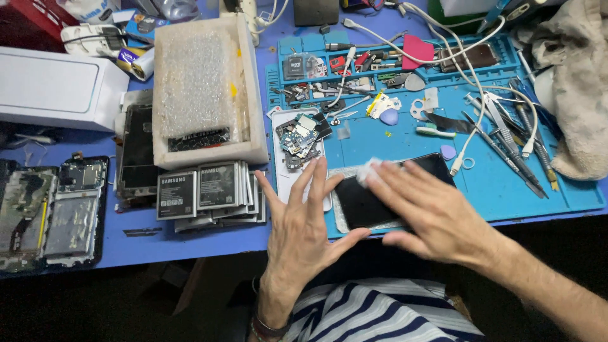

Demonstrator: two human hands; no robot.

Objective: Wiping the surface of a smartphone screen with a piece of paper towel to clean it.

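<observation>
Right hand (437, 218) flat, fingers pressing white wipe (369, 171) on black phone screen (380, 196). Left hand (304, 225) fingers spread open, thumb touching screen's left edge. Blue repair mat (506, 183) beneath.

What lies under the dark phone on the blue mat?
Under the phone a pale sheet edge shows on the mat; the rest is hidden by it and the right hand.

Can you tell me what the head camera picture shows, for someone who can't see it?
A person's right hand presses a small white cloth on a black phone screen lying on a blue work mat, while the left hand steadies the phone's edge with fingers spread. Around them lie tools, phone batteries and opened phones.
</observation>
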